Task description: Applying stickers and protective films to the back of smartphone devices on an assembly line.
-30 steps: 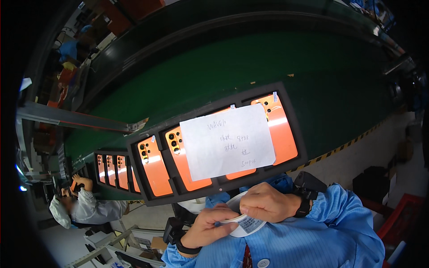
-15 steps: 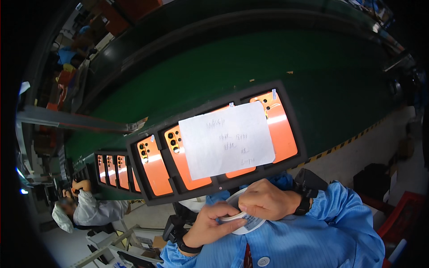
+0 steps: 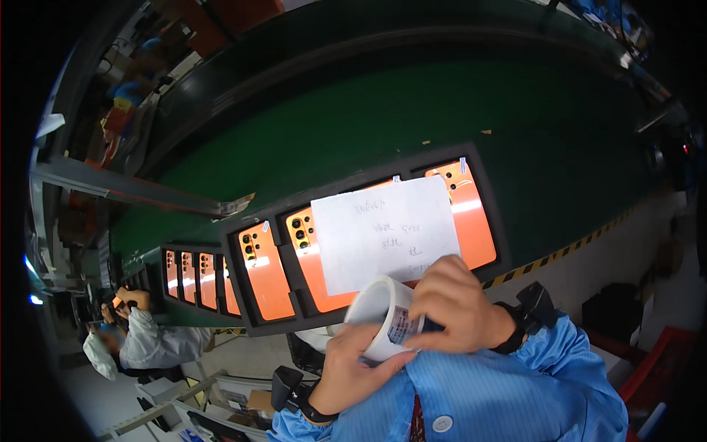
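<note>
A white ring-shaped roll (image 3: 364, 300), hollow in the middle, is tilted in front of my chest. My left hand (image 3: 352, 368) is closed round its lower wall, thumb outside and fingers toward the opening. On the roll's right side sits a printed label (image 3: 400, 325). My right hand (image 3: 458, 309) pinches at the label's right edge, where a dark bit shows between thumb and fingers. Just beyond the hands, a sheet of paper with handwriting (image 3: 368, 247) lies across orange phones (image 3: 266, 280) set in a black tray (image 3: 289, 325).
The tray rests on a green work surface (image 3: 309, 140) with a yellow-black striped edge (image 3: 549, 258). More orange phones (image 3: 207, 283) lie in another tray at left. A person in white (image 3: 158, 346) works beyond it. A metal bar (image 3: 140, 188) crosses the left; a red chair (image 3: 663, 361) stands at right.
The roll has been raised and turned, so its opening and label show more. My right hand has moved from the rim to the label side. The view has shifted slightly.
</note>
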### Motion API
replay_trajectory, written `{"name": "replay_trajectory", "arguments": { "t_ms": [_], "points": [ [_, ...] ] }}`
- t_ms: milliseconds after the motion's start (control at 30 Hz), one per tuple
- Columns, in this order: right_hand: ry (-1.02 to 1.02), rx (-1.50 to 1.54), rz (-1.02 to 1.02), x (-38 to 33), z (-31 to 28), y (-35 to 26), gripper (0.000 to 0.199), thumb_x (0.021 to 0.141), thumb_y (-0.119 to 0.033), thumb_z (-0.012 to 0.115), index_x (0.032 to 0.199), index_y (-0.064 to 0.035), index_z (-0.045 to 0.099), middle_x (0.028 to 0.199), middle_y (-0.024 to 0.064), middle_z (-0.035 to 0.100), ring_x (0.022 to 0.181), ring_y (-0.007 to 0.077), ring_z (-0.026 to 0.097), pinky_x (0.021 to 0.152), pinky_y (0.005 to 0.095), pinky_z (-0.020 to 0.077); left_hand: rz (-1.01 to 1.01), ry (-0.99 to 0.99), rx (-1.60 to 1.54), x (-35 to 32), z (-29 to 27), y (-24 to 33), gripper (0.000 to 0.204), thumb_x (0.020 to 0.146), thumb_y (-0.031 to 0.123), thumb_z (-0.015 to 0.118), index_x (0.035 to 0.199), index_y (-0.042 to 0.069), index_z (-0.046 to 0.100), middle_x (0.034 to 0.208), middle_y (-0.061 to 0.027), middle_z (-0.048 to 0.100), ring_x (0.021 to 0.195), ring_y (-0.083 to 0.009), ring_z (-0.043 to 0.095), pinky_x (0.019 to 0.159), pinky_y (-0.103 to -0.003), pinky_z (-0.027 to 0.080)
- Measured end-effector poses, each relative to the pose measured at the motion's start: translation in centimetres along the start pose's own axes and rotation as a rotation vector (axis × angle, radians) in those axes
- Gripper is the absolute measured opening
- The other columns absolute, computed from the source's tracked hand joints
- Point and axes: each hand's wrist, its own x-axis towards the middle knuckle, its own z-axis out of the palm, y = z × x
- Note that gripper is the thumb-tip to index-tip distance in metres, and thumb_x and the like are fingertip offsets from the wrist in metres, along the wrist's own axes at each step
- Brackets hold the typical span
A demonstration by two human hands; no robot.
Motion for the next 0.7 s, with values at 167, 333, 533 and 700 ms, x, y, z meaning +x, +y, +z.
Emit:
{"name": "replay_trajectory", "arguments": {
  "t_ms": [167,333,533,700],
  "points": [
    [-0.086,-0.237,-0.018,0.4,1.0,-1.6,0.035,0.065,-0.039,0.070,0.069,-0.0078,0.055,0.070,0.0048,0.050,0.064,0.0197,0.048,0.060,0.0315,0.0335,0.302,0.152,0.332,0.5,0.2,-0.3,0.035,0.061,0.013,0.076,0.091,0.003,0.061,0.073,-0.0096,0.060,0.066,-0.0258,0.058,0.067,-0.033,0.042],
    [-0.141,-0.343,-0.060,0.1,1.2,-1.8,0.025,0.069,-0.027,0.067,0.066,-0.0081,0.052,0.065,0.0046,0.045,0.063,0.0182,0.048,0.058,0.0296,0.0342,0.348,0.191,0.388,0.3,0.4,-0.3,0.034,0.061,0.014,0.076,0.088,0.003,0.060,0.067,-0.0102,0.057,0.062,-0.0278,0.056,0.064,-0.034,0.039],
    [-0.093,-0.067,-0.067,-0.6,1.9,-1.3,0.012,0.071,-0.008,0.059,0.068,-0.0053,0.048,0.067,0.0064,0.043,0.063,0.0216,0.047,0.063,0.0323,0.0405,0.281,0.129,0.277,0.1,0.7,-1.1,0.033,0.062,0.015,0.077,0.087,0.003,0.060,0.071,-0.0109,0.059,0.065,-0.0273,0.056,0.066,-0.033,0.040],
    [-0.111,0.319,0.168,-0.9,-0.5,-1.1,0.008,0.078,-0.004,0.058,0.075,-0.0019,0.051,0.074,0.0092,0.052,0.072,0.0252,0.054,0.071,0.0327,0.0441,0.081,0.015,-0.093,-0.3,0.5,-2.2,0.034,0.065,0.017,0.080,0.089,0.003,0.060,0.077,-0.0081,0.062,0.070,-0.0206,0.057,0.067,-0.031,0.042]
  ]
}}
